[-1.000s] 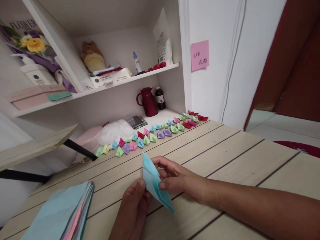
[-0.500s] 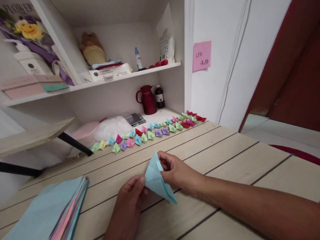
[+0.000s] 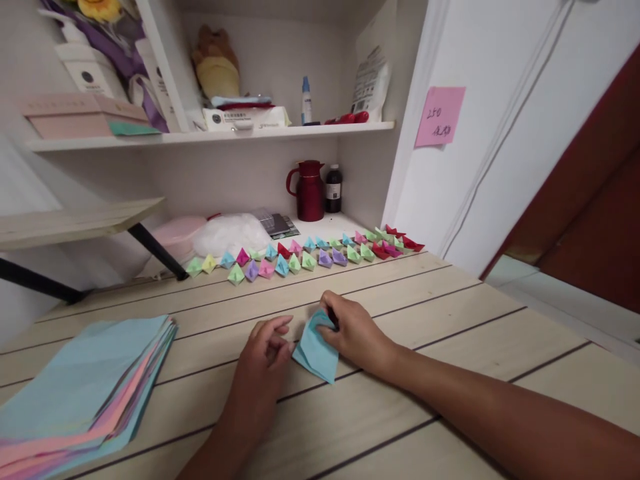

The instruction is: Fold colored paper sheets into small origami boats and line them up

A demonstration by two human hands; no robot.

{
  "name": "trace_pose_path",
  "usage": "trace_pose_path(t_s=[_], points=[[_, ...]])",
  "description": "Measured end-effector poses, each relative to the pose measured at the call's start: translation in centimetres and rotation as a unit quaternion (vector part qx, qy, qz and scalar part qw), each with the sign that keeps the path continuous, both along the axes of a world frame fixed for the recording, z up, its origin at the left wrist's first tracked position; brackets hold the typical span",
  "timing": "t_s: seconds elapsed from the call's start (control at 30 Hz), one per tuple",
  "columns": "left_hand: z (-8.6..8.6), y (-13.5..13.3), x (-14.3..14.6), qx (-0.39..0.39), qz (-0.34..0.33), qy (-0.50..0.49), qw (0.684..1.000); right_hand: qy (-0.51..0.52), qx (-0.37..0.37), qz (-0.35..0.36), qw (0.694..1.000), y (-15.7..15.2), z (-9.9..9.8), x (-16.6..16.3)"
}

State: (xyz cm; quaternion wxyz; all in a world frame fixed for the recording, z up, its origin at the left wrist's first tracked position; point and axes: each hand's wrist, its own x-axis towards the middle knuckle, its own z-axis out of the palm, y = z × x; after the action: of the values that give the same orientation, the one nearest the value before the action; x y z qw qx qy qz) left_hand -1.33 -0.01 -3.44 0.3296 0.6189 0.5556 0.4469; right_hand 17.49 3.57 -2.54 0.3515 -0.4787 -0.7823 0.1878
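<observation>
A light blue piece of folded paper (image 3: 319, 353) is held just over the wooden table (image 3: 400, 427). My right hand (image 3: 357, 333) pinches its upper right side, with the thumb on the near face and the fingers partly hidden behind. To the left of the paper, my left hand (image 3: 265, 360) has its fingers loosely curled and apart, the tips close to the paper's left corner. Nothing shows between those fingers. Left of my hands lies a stack of coloured paper sheets (image 3: 85, 373), a light blue one on top.
Rows of small folded paper boats (image 3: 309, 261) line the table's back edge. Behind them are a plastic bag (image 3: 233, 233), a dark red jug (image 3: 310, 192) and a dark bottle (image 3: 333, 190). A raised wooden shelf (image 3: 75, 220) on black legs stands at the left.
The paper has turned from a wide triangle to a smaller, squarer shape. My left hand has let go and drawn slightly left; the right still grips. The camera view has shifted.
</observation>
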Motion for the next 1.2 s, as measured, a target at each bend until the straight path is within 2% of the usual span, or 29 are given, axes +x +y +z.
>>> trace_pose_path(t_s=[0.13,0.27,0.37,0.5,0.63,0.77,0.83,0.9,0.97,1.03,1.1,1.2], points=[[0.1,-0.2,0.1,0.019,-0.024,0.041,0.999,-0.053,0.031,0.043,0.997,0.2,-0.5,0.1],[0.0,-0.5,0.2,0.05,-0.063,0.095,0.992,-0.057,0.047,0.089,0.993,0.3,-0.8,0.5],[-0.1,-0.8,0.2,0.063,-0.09,0.147,0.983,-0.059,0.038,0.099,0.993,0.5,-0.9,0.6],[0.1,-1.1,0.2,0.057,-0.09,0.216,0.971,-0.069,0.024,0.113,0.991,0.6,-0.9,0.7],[0.1,-0.9,0.0,0.076,-0.093,0.28,0.952,-0.107,-0.008,0.199,0.974,1.0,0.5,2.4],[0.2,-0.6,-0.1,0.093,-0.095,0.36,0.923,-0.175,-0.06,0.275,0.944,1.4,3.1,5.4],[0.3,-0.6,-0.1,0.101,-0.097,0.388,0.911,-0.145,-0.07,0.308,0.937,1.4,4.2,6.1],[0.4,-0.6,-0.1,0.111,-0.103,0.396,0.906,-0.079,-0.052,0.294,0.951,1.3,4.6,5.9],[0.5,-0.7,-0.1,0.116,-0.106,0.392,0.906,-0.061,-0.042,0.299,0.951,1.1,4.1,5.1],[0.5,-0.8,0.0,0.115,-0.104,0.384,0.91,-0.081,-0.033,0.321,0.943,1.1,3.3,4.3],[0.5,-0.8,-0.1,0.116,-0.109,0.371,0.915,-0.114,-0.02,0.304,0.946,1.3,2.5,4.1],[0.2,-0.8,-0.3,0.125,-0.129,0.356,0.917,-0.165,-0.048,0.344,0.923,1.7,2.4,4.7]])
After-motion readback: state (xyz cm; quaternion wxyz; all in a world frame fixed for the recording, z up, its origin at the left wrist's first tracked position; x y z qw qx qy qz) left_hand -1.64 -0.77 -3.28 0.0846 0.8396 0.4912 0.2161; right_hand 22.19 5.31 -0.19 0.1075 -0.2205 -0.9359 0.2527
